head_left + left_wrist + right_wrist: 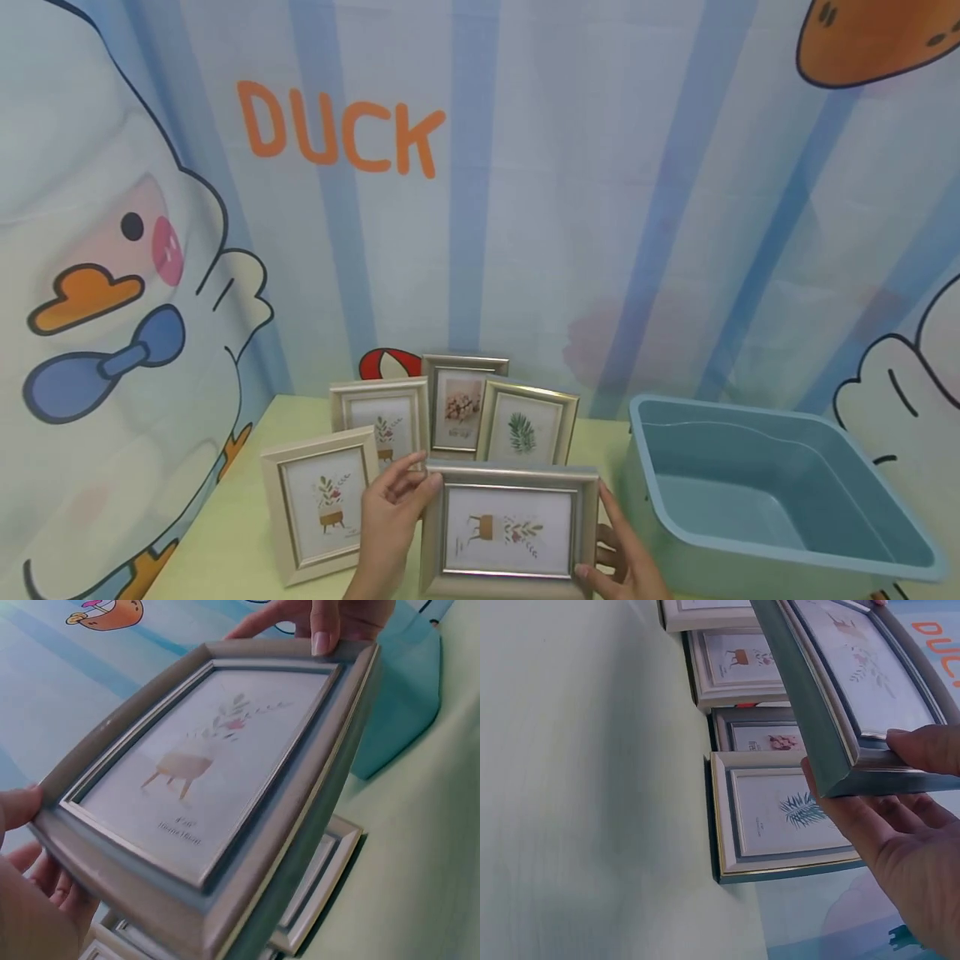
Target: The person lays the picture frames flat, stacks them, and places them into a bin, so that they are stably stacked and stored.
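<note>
In head view alone we see inside one tub [795, 557]; left hand [392, 515] and right hand [628, 554] grip one frame [510, 529], four others [322, 504] behind.

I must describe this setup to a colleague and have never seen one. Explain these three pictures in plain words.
There is no machine here, just a person's bare hands. One picture comes from a camera worn on the head; the other two come from cameras on each wrist. The left hand and right hand hold a picture frame between them, its print turned sideways in the head view. Four other frames stand on the yellow-green table, with a blue-green tub to the right.
</note>
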`<state>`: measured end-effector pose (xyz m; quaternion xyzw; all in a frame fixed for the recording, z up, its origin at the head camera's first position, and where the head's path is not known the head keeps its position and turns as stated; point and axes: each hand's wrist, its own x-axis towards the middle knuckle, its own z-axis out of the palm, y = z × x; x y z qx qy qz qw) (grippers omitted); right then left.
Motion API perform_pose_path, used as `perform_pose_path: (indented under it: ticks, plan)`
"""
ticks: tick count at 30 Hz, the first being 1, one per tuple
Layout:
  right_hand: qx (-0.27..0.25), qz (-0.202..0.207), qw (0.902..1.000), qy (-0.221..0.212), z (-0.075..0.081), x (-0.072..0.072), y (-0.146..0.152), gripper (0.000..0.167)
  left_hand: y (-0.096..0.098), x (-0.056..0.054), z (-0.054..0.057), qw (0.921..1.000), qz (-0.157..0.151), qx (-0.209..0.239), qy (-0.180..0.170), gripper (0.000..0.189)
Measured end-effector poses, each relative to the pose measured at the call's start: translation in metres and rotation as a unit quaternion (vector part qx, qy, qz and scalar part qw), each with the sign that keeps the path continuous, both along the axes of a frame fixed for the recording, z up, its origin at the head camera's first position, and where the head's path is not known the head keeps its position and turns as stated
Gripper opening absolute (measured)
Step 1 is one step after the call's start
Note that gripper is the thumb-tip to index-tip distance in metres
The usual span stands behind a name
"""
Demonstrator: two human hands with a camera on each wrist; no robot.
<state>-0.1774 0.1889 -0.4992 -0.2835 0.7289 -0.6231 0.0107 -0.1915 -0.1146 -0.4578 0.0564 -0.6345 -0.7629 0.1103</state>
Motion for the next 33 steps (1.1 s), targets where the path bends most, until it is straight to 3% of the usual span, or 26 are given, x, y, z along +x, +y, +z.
perform_pose_path:
  ticks: [4,7,9,14,18,21,28,30,33]
  plan:
    - [-0.013,0.001,0.9992,-0.037,-0.004,0.0,0.002,0.097,0.004,0.0,-0.006,0.9991,-0.015,0.039,-0.01,0.046]
    - [-0.025,0.004,0.9972,-0.07,-0.007,0.0,0.005,0.099,0.0,0.0,-0.011,0.9962,-0.069,0.049,-0.023,0.048]
    - [-0.034,0.008,0.9948,-0.095,-0.009,-0.001,0.008,0.1,-0.008,0.0,-0.015,0.9901,-0.129,0.046,-0.031,0.052]
    - [-0.073,0.058,0.9847,-0.147,-0.015,-0.003,0.019,0.099,-0.033,-0.001,-0.027,0.9563,-0.29,0.011,-0.033,0.072]
    - [-0.102,0.106,0.9739,-0.173,-0.021,-0.004,0.026,0.092,-0.044,0.0,-0.037,0.9317,-0.362,0.004,-0.022,0.085]
    - [-0.122,0.147,0.9631,-0.19,-0.031,-0.007,0.03,0.09,-0.047,0.001,-0.047,0.9229,-0.384,0.001,-0.023,0.088]
    - [-0.173,0.235,0.9233,-0.25,-0.081,-0.018,0.042,0.075,-0.051,0.002,-0.079,0.9205,-0.382,-0.021,-0.078,0.086]
    - [-0.164,0.242,0.9264,-0.238,-0.091,-0.019,0.043,0.073,-0.051,0.002,-0.09,0.9225,-0.374,-0.026,-0.091,0.087]
    - [-0.11,0.229,0.9498,-0.183,-0.097,-0.019,0.043,0.075,-0.051,0.002,-0.107,0.9259,-0.361,-0.026,-0.108,0.087]
